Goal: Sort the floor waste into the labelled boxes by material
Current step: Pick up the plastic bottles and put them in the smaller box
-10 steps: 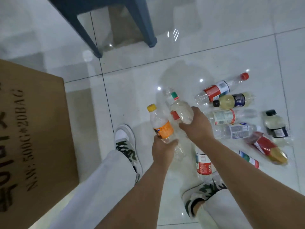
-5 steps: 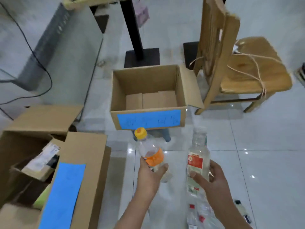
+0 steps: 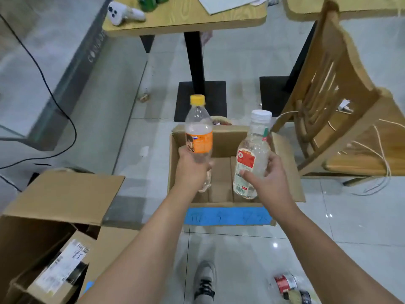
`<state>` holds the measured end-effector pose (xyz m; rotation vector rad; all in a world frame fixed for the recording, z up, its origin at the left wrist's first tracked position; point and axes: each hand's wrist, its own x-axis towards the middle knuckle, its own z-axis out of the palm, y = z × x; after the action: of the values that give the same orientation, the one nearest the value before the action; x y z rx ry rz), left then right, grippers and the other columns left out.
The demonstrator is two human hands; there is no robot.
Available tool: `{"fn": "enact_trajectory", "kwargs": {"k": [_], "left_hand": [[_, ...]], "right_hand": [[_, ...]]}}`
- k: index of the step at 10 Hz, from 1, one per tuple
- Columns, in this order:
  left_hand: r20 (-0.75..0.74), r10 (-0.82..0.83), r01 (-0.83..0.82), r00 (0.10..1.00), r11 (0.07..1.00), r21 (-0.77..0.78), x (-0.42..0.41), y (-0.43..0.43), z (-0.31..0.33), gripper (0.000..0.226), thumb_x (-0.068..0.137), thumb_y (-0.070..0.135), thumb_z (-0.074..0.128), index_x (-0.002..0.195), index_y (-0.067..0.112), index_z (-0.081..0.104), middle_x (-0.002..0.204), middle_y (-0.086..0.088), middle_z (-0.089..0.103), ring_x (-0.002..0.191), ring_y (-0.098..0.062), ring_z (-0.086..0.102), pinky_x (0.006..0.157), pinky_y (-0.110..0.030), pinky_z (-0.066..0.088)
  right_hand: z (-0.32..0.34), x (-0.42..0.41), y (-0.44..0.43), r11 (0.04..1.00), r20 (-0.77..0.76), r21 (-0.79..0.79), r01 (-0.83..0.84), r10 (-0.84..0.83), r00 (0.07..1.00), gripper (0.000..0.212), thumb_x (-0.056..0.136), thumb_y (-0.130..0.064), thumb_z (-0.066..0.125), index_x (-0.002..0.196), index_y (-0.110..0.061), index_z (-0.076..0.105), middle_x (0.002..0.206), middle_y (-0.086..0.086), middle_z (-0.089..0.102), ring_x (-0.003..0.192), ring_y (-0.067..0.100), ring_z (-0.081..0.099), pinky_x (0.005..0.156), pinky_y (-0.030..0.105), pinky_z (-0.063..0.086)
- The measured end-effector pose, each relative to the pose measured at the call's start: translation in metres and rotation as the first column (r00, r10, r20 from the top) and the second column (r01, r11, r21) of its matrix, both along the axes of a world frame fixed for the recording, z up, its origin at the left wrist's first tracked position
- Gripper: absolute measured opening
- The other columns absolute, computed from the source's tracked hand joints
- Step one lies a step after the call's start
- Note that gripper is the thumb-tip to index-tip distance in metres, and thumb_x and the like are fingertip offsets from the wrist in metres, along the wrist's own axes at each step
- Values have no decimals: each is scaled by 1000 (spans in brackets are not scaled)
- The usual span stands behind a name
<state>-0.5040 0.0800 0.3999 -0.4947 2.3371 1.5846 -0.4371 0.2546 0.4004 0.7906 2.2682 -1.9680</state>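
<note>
Room: glossy white tiled floor (image 3: 361, 216), wooden surface (image 3: 186, 16) on a black pedestal, wooden chair (image 3: 341, 119).
Boxes: two open cardboard; blue-labelled box (image 3: 221, 139) ahead, second box (image 3: 54, 205) left.
Bottles: two held above the blue-labelled box.
Left hand (image 3: 190, 170): wrapped around orange-label bottle (image 3: 199, 137).
Right hand (image 3: 267, 178): gripping red-label bottle (image 3: 252, 156).

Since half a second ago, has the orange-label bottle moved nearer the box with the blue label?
Yes. The orange-label bottle, held in the left hand, has moved forward: it was short of the box with the blue label and is now over its opening.
</note>
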Motion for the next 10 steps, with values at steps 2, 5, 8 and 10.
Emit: {"fn": "enact_trajectory", "kwargs": {"k": [2, 5, 8, 10], "left_hand": [[257, -58, 88, 965, 991, -105, -44, -3, -78, 29, 80, 7, 70, 84, 18, 43, 68, 6, 54, 52, -1, 55, 45, -15, 42], [591, -79, 246, 803, 947, -207, -61, -4, -180, 62, 87, 13, 66, 141, 0, 39, 138, -17, 51, 126, -33, 52, 98, -32, 44], [650, 50, 236, 758, 908, -346, -63, -2, -241, 71, 95, 22, 52, 150, -3, 15, 156, -22, 24, 142, -38, 29, 114, -43, 27], [619, 215, 30, 756, 933, -360, -66, 4, -238, 102, 87, 31, 65, 152, 7, -9, 156, -23, 16, 143, -38, 22, 115, -46, 21]], "right_hand": [[-71, -53, -5, 944, 251, 238, -229, 168, 953, 67, 75, -18, 80, 130, -27, 45, 117, -8, 61, 103, 16, 61, 83, 31, 44], [-166, -85, -41, 925, 655, 192, -329, 129, 744, 43, 74, -28, 80, 105, -21, 51, 93, 1, 64, 83, 22, 65, 71, 36, 57], [-243, -102, -76, 995, 588, 54, -86, 38, 808, 64, 79, -9, 74, 136, -11, 45, 128, 16, 59, 110, 33, 61, 89, 42, 54], [-231, -104, -72, 988, 593, -61, -139, 148, 791, 35, 86, -7, 63, 120, -13, 62, 101, 8, 66, 61, 12, 51, 38, 17, 33]]}}
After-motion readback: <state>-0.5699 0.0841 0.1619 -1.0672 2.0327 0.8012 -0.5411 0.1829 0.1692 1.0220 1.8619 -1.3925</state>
